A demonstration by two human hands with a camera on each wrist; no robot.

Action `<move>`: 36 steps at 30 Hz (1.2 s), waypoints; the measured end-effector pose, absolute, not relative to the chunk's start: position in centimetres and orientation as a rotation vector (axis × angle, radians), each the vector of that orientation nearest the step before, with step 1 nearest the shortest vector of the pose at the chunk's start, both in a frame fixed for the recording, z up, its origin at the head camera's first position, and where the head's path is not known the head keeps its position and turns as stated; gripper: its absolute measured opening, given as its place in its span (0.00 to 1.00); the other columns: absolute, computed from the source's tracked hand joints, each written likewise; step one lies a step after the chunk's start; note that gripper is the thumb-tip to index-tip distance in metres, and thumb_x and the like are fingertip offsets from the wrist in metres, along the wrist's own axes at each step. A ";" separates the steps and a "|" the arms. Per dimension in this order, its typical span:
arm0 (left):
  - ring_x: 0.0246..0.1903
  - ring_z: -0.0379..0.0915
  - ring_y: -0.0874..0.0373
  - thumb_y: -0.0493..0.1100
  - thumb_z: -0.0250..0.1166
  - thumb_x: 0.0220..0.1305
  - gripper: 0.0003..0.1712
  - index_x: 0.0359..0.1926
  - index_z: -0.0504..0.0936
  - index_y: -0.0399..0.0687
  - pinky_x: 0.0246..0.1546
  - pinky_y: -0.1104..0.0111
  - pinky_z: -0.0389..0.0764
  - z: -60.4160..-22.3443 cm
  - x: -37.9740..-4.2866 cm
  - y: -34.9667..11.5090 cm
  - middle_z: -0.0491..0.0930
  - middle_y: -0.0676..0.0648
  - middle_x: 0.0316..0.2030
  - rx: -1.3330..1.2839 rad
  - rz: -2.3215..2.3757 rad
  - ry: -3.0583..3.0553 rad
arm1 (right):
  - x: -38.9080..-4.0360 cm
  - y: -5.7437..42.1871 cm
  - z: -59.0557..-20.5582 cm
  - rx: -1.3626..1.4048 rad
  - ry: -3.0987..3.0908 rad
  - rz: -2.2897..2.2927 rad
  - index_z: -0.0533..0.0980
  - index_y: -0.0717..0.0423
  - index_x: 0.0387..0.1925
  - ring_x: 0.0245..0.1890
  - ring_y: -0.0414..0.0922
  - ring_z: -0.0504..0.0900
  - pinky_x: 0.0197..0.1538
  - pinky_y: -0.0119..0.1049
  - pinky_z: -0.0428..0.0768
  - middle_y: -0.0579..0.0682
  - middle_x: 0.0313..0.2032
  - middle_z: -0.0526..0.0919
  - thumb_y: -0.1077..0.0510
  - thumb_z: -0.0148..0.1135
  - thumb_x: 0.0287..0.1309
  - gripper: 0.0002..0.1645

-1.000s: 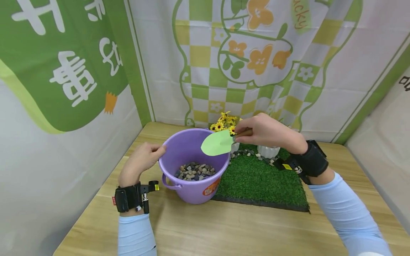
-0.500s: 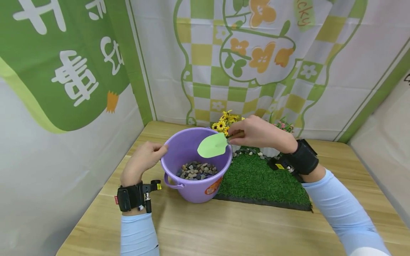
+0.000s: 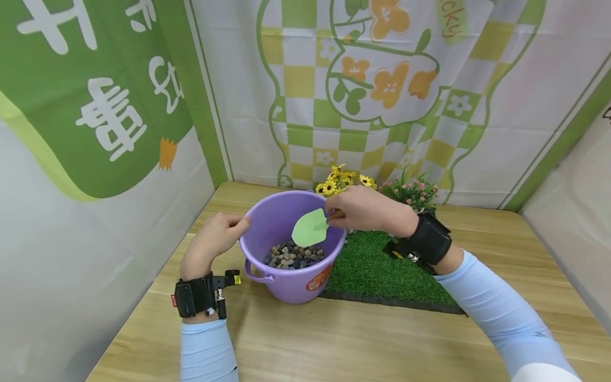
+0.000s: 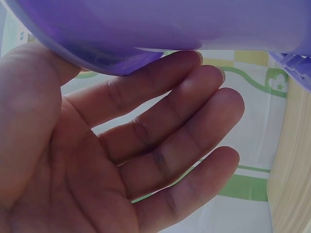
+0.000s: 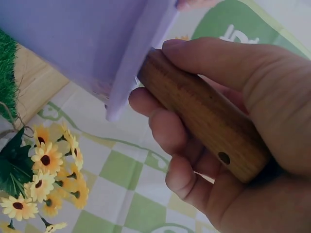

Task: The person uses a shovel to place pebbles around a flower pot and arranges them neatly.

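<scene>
A purple bucket stands upright on the table with small pebbles in its bottom. My left hand pinches the bucket's left rim between thumb and fingers; in the left wrist view the fingers lie along the outer wall. My right hand grips a garden trowel by its brown wooden handle. The trowel's pale green blade is tilted down inside the bucket mouth, over the right part of the pebbles. Whether the blade's tip touches them I cannot tell.
Right of the bucket lies an artificial grass mat. Yellow flowers and pink flowers stand behind it, partly covered by my right arm. Printed cloth hangs behind the wooden table.
My right hand has moved left and down, bringing the trowel blade from above the bucket's right rim into its mouth. The left hand keeps its hold on the rim.
</scene>
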State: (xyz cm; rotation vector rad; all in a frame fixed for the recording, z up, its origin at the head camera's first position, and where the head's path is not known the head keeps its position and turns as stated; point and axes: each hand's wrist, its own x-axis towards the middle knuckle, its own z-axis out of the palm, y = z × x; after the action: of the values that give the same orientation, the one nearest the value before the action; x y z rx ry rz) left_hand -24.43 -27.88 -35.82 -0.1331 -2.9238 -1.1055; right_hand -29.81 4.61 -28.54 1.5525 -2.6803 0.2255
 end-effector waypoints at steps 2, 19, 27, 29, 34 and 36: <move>0.28 0.66 0.55 0.52 0.51 0.70 0.21 0.35 0.87 0.47 0.31 0.65 0.63 -35.8 -24.4 -27.9 0.82 0.50 0.28 -0.131 -1.104 -2.922 | -29.9 4.4 -28.8 1.555 -2.663 0.185 0.75 0.48 0.28 0.20 0.35 0.65 0.29 0.30 0.67 0.40 0.19 0.69 0.56 0.63 0.62 0.07; 0.26 0.63 0.55 0.53 0.51 0.71 0.22 0.34 0.86 0.46 0.28 0.65 0.62 -35.6 -24.4 -27.7 0.79 0.50 0.25 -0.127 -1.101 -2.934 | -29.4 2.1 -30.2 1.572 -2.501 -0.108 0.68 0.48 0.20 0.19 0.39 0.56 0.30 0.33 0.57 0.41 0.17 0.56 0.59 0.63 0.61 0.17; 0.21 0.58 0.55 0.53 0.51 0.70 0.23 0.23 0.79 0.48 0.24 0.66 0.59 -35.6 -24.2 -27.6 0.67 0.52 0.18 -0.123 -1.100 -2.931 | -29.6 1.8 -30.9 1.577 -2.446 -0.154 0.76 0.48 0.25 0.19 0.38 0.63 0.29 0.32 0.61 0.42 0.18 0.69 0.61 0.63 0.59 0.09; 0.21 0.58 0.55 0.53 0.51 0.70 0.22 0.23 0.79 0.48 0.23 0.67 0.59 -35.6 -24.3 -27.6 0.66 0.52 0.18 -0.125 -1.099 -2.929 | -29.6 1.7 -30.8 1.573 -2.456 -0.167 0.78 0.49 0.27 0.19 0.39 0.63 0.29 0.32 0.61 0.43 0.19 0.71 0.62 0.63 0.59 0.06; 0.21 0.58 0.55 0.54 0.51 0.70 0.23 0.23 0.79 0.47 0.23 0.67 0.59 -35.7 -24.4 -27.6 0.65 0.52 0.18 -0.126 -1.088 -2.926 | -29.6 1.3 -30.8 1.547 -2.518 -0.194 0.80 0.50 0.30 0.21 0.40 0.68 0.27 0.32 0.68 0.44 0.21 0.74 0.62 0.64 0.58 0.04; 0.22 0.59 0.55 0.53 0.51 0.70 0.22 0.24 0.80 0.47 0.24 0.66 0.59 -35.8 -24.4 -27.6 0.68 0.52 0.18 -0.131 -1.088 -2.923 | -29.5 1.1 -31.0 1.537 -2.539 -0.220 0.80 0.50 0.31 0.22 0.40 0.71 0.27 0.33 0.71 0.44 0.22 0.75 0.63 0.63 0.57 0.04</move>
State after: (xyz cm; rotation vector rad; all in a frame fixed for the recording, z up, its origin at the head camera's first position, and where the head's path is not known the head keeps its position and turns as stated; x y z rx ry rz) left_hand -24.42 -27.56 -35.80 -0.1310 -2.9226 -1.0878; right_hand -29.50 1.12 -30.95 1.5369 -2.5393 -0.2199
